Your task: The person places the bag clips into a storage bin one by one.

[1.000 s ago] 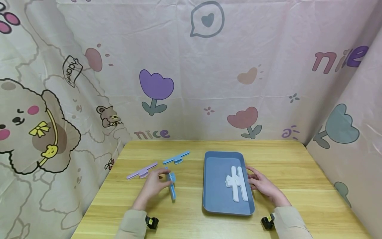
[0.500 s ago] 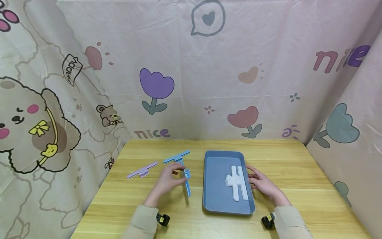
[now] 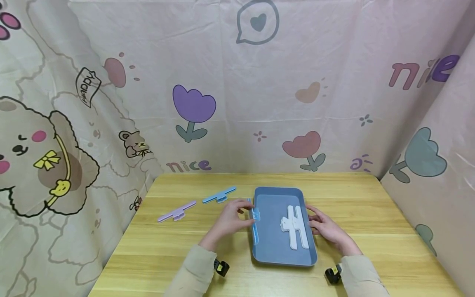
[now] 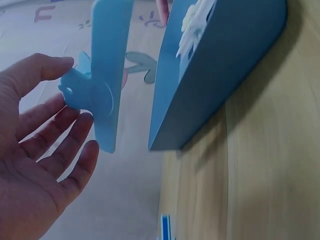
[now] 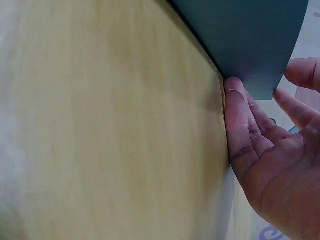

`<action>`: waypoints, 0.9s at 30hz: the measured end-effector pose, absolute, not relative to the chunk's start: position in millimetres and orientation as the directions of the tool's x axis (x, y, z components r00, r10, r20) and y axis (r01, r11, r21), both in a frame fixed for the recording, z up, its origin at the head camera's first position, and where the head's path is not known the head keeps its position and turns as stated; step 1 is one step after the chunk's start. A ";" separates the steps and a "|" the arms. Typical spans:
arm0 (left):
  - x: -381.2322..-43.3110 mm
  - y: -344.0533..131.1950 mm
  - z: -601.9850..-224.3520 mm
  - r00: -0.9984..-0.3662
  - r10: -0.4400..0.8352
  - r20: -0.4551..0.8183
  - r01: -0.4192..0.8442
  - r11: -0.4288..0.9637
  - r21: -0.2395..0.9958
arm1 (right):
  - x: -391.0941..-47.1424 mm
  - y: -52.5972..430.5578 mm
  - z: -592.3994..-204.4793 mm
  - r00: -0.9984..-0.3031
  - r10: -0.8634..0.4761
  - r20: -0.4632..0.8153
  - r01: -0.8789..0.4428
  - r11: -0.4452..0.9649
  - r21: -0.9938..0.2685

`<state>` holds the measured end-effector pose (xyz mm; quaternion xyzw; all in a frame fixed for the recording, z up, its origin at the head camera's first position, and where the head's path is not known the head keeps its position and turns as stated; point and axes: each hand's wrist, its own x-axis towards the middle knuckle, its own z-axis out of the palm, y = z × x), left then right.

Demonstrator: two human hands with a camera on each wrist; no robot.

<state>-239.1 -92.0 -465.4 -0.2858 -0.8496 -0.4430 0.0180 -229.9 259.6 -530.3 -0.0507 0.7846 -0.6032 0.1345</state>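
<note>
My left hand (image 3: 231, 216) pinches a light blue bag clip (image 3: 255, 233) by its grip tab. This long clip overlaps the left rim of the blue-grey tray (image 3: 271, 258) in the head view. In the left wrist view the same clip (image 4: 107, 75) hangs apart from the tray's wall (image 4: 225, 60), between thumb and fingers. Against the tray's right side rests my right hand (image 3: 328, 229), its fingertips right at the rim and outer wall (image 5: 245, 45). Two white bag clips (image 3: 292, 239) (image 3: 301, 231) lie side by side inside the tray, toward its right.
On the wooden table (image 3: 208, 272), left of the tray, lie a purple bag clip (image 3: 176, 212) and another blue bag clip (image 3: 219, 196). Printed curtains (image 3: 237, 82) hang behind the table and at both sides.
My left hand has carried the blue clip rightward across the table, from near the purple clip to the tray's left rim. The right hand and tray stay put.
</note>
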 end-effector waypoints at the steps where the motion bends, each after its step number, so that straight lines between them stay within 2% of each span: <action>1: -239.9 -88.0 -465.5 -0.835 0.475 0.277 0.500 0.446 0.742 | -229.8 259.6 -530.1 -0.958 -0.243 -0.149 0.084 0.261 -0.962; 11: -247.8 -50.6 -472.2 -0.825 0.541 0.166 0.457 0.465 0.758 | -231.5 260.4 -531.4 -0.959 -0.244 -0.143 0.080 0.248 -0.965; 27: -259.1 -17.6 -489.1 -0.814 0.577 0.067 0.457 0.564 0.687 | -231.7 261.1 -532.9 -0.961 -0.238 -0.140 0.077 0.259 -0.963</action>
